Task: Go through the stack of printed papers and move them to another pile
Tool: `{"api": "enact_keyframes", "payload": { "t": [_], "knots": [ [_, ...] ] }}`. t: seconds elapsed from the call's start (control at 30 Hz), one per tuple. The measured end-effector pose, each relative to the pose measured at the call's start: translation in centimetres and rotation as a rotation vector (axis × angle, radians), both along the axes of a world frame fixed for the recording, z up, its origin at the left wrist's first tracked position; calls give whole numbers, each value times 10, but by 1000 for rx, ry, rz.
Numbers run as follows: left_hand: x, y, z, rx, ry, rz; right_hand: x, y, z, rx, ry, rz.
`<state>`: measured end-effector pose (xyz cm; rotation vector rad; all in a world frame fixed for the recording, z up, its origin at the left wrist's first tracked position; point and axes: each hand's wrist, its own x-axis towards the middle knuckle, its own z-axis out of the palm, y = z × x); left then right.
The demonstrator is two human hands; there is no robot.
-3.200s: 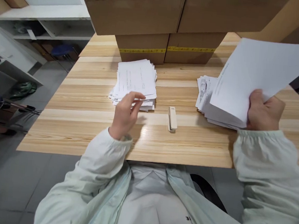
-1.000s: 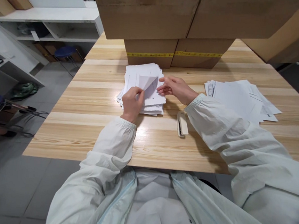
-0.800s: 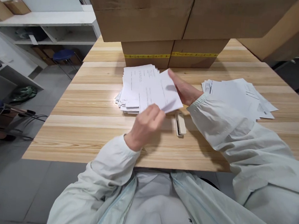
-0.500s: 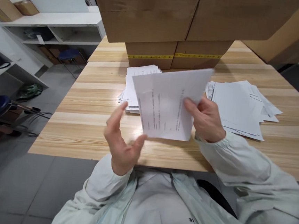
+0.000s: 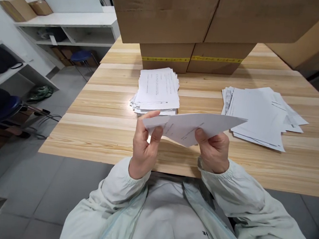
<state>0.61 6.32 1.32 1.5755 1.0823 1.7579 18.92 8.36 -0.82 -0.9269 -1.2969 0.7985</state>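
Note:
Between my hands is a printed paper sheet (image 5: 184, 126), tilted and seen at a shallow angle above the near part of the table. My left hand (image 5: 146, 142) is closed on its left end, thumb on top and fingers behind. My right hand (image 5: 213, 148) pinches the sheet near its right part, thumb on the printed side. Just beyond my left hand lies a stack of printed papers (image 5: 159, 88), fairly neat. A looser, fanned pile of papers (image 5: 257, 113) rests to the right, its top sheet mostly blank.
Large cardboard boxes (image 5: 168, 16) are stacked at the back of the wooden table (image 5: 91, 128), the lower ones with yellow tape. Another cardboard box (image 5: 308, 47) stands at the back right. Left of the table are white shelves (image 5: 70, 20) and a blue stool (image 5: 80, 55).
My left hand has gone from open beside the sheet to gripping its left end. The sheet has come lower and tipped from nearly upright to flatter, uncovering the left stack.

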Motion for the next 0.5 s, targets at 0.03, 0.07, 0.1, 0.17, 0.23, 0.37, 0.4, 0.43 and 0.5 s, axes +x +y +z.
{"api": "enact_keyframes", "payload": {
  "t": [0.03, 0.07, 0.1, 0.17, 0.23, 0.37, 0.4, 0.43, 0.5],
  "knots": [
    [-1, 0, 0, -14, -7, 7, 0, 0, 1, -15, 4, 3],
    [-1, 0, 0, -31, -16, 8, 0, -1, 0, -30, 12, 8],
    [-2, 1, -1, -48, -25, 4, 0, -1, 0, -46, 21, 14],
    [-2, 1, -3, -73, -46, -9, -1, -1, -2, -76, 32, 25],
    [-1, 2, -5, -93, -60, -11, -2, -1, -3, -96, 30, 21],
    [3, 1, -4, -123, -73, 15, -2, -3, -1, -90, 5, -13],
    [3, 1, -3, -126, -79, 23, -2, -3, 0, -83, -1, -18],
    [4, 1, -2, -127, -85, 30, -2, -3, 0, -76, -6, -23],
    [5, 1, -3, -133, -105, 42, -3, -3, -2, -70, -16, -28]
  ]
}}
